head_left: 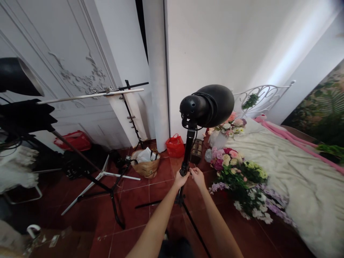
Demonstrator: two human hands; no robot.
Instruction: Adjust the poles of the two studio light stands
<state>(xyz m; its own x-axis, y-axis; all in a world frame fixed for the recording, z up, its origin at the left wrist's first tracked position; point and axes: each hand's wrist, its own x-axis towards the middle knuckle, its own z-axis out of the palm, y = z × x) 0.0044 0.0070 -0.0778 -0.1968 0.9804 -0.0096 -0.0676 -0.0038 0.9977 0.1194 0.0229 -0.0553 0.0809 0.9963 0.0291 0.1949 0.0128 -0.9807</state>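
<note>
A black studio lamp (217,105) with a wide reflector sits on top of a black light stand (189,147), straight in front of me. Around the stand's pole, just below its collar, my left hand (180,179) is closed. My right hand (197,177) has its fingers pinched together at the right side of the same collar. The small part under those fingertips is mostly hidden. A dark cable hangs close to the pole under the lamp. Below my hands, the stand's legs (195,225) spread over the red tiles.
Artificial flowers (242,179) stand beside a bed with a pale cover (301,186) on the right. A red bag (175,146), a woven basket (146,166) and a small chest (196,151) sit near the wall. More stands (107,188) and another lamp (18,77) are at left.
</note>
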